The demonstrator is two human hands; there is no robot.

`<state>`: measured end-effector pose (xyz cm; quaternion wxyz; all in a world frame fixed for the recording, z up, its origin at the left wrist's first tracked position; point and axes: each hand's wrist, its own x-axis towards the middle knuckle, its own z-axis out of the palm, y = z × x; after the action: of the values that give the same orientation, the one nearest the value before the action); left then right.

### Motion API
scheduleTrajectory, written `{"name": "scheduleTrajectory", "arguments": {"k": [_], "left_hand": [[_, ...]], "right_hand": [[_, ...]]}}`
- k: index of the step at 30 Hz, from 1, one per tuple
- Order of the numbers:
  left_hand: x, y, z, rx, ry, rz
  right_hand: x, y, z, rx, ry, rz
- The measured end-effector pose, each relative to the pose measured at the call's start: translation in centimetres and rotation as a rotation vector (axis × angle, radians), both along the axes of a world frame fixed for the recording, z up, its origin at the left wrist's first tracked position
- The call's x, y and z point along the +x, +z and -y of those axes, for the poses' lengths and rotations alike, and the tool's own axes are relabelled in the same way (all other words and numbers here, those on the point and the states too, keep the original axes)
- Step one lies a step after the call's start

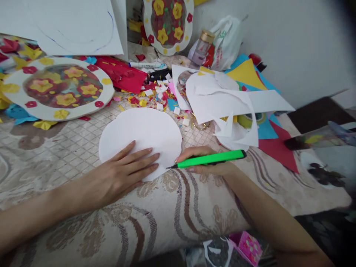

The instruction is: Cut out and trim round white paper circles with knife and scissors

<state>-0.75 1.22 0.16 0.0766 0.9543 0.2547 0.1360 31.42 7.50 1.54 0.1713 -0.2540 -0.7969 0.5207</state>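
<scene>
A white paper piece (141, 128) with a wavy, rounded outline lies flat on the patterned tablecloth. Across its lower part rests my left hand (126, 167), palm down with the fingers stretched out and holding nothing. From the right, my right hand (204, 159) grips a green utility knife (210, 159). The knife's dark pointed tip touches or sits just above the paper's lower right edge, close to my left fingertips. Part of the paper's lower left is hidden under my left hand.
A decorated scalloped frame (107, 87) with paper flowers lies at left; a similar frame (189, 37) stands behind. Paper scraps (160, 94) litter the middle. White offcuts (219, 98) and coloured sheets pile up at right. A bottle (201, 48) and plastic bag (229, 42) stand by the wall.
</scene>
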Motion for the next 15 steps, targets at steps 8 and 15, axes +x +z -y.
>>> {"name": "scheduleTrajectory", "arguments": {"k": [8, 15], "left_hand": [[0.2, -0.4, 0.0, 0.046, 0.01, 0.016], [0.3, -0.2, -0.1, 0.005, 0.013, 0.04]], "right_hand": [[0.0, 0.4, 0.1, 0.015, -0.017, -0.002], [0.1, 0.1, -1.0, -0.02, 0.061, 0.035]]}}
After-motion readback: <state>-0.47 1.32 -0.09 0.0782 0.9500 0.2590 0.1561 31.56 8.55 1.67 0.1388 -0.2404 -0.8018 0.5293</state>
